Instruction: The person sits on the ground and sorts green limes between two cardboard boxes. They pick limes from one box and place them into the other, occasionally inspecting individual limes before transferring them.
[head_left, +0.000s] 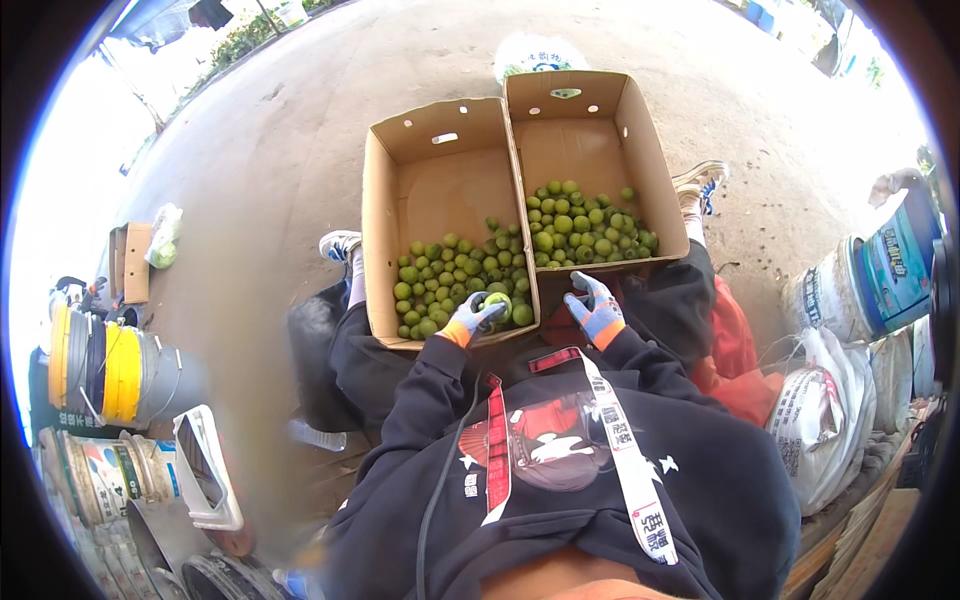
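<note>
Two open cardboard boxes stand side by side before me, each with small round green fruits at its near end. At the near rim of the left box, my left hand, in a grey glove with an orange cuff, grips a larger pale green fruit. My right hand, gloved the same way, hovers below the right box with thumb and fingers apart and nothing in them. Green fruits fill the near part of the left box; more green fruits lie heaped in the right one.
Stacked buckets stand at my left, near a small carton and a plastic bag. More buckets and a white sack are at my right. Another plastic bag sits behind the right box.
</note>
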